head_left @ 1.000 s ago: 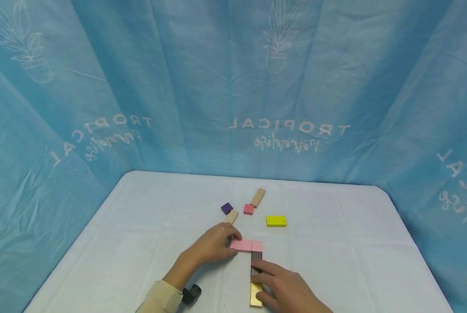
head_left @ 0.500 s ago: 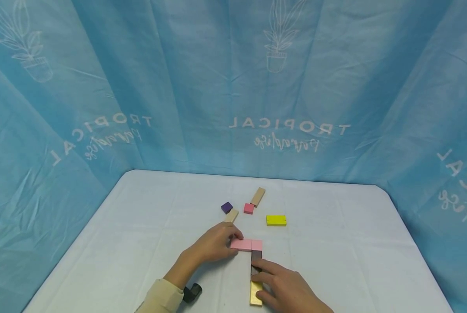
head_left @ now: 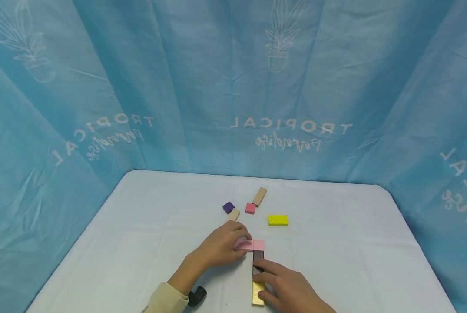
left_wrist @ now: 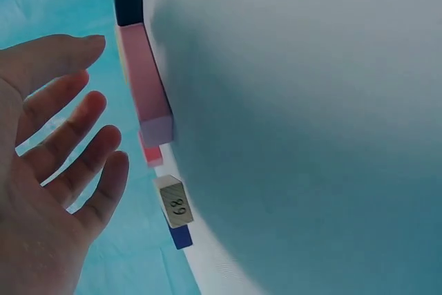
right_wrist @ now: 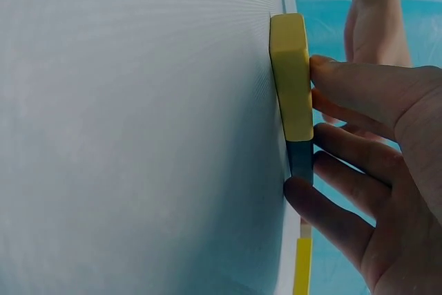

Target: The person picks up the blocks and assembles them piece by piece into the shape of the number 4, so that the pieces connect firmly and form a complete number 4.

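Observation:
An L of small blocks lies on the white table: a long pink block, a pink square block at the corner, a dark block and a gold block. My left hand is over the left end of the long pink block, covering part of it. In the left wrist view its fingers are spread and apart from the pink block. My right hand rests its fingertips along the dark and gold blocks. In the right wrist view its thumb lies at the gold block.
Beyond the L are a purple block, a beige block marked with a number, a red block, another beige block and a yellow block. A blue curtain hangs behind the table.
My left hand has moved right, farther over the long pink block. My right hand has kept its place on the dark and gold blocks. The view has shifted slightly.

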Demonstrator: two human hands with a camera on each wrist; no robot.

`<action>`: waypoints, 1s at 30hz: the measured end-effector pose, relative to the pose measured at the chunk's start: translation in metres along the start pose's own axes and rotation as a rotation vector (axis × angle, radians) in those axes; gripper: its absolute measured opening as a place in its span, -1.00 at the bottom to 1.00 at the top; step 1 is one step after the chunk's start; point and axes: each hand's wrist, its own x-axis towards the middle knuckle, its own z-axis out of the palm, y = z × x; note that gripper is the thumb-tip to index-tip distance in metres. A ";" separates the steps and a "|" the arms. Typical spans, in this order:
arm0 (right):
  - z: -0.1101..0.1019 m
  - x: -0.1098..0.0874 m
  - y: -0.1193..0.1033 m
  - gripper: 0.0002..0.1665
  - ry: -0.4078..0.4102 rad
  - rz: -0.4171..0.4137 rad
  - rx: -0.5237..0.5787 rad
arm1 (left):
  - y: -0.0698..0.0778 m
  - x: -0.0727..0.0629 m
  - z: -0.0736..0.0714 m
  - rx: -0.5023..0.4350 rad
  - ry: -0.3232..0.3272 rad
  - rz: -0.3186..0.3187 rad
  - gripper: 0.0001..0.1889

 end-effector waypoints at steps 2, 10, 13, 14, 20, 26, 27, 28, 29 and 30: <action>0.001 0.000 0.001 -0.61 0.012 -0.009 -0.005 | 0.002 0.000 -0.001 -0.002 -0.004 0.014 -0.65; 0.001 -0.001 0.002 -0.62 0.011 -0.006 -0.005 | 0.009 -0.004 0.000 0.010 -0.005 0.094 -0.64; 0.001 -0.001 0.002 -0.61 0.006 -0.006 0.004 | 0.011 -0.006 0.001 0.043 -0.011 0.118 -0.64; 0.001 -0.001 0.002 -0.61 0.007 -0.009 0.006 | 0.012 -0.007 0.001 0.052 -0.017 0.123 -0.64; 0.001 -0.001 0.001 -0.59 0.009 -0.013 -0.001 | 0.017 -0.013 0.002 0.101 -0.066 0.149 -0.54; 0.001 -0.002 0.001 -0.57 0.023 -0.012 -0.030 | 0.018 -0.018 0.005 0.121 -0.070 0.190 -0.43; 0.001 -0.002 0.001 -0.58 0.027 -0.014 -0.031 | 0.018 -0.019 0.006 0.125 -0.067 0.195 -0.44; 0.002 -0.002 0.002 -0.58 0.029 -0.016 -0.032 | 0.017 -0.019 0.006 0.130 -0.065 0.199 -0.44; 0.002 -0.002 0.001 -0.59 0.030 -0.017 -0.030 | 0.017 -0.020 0.007 0.136 -0.062 0.202 -0.45; 0.002 -0.002 0.001 -0.59 0.032 -0.019 -0.031 | 0.017 -0.020 0.007 0.141 -0.060 0.204 -0.45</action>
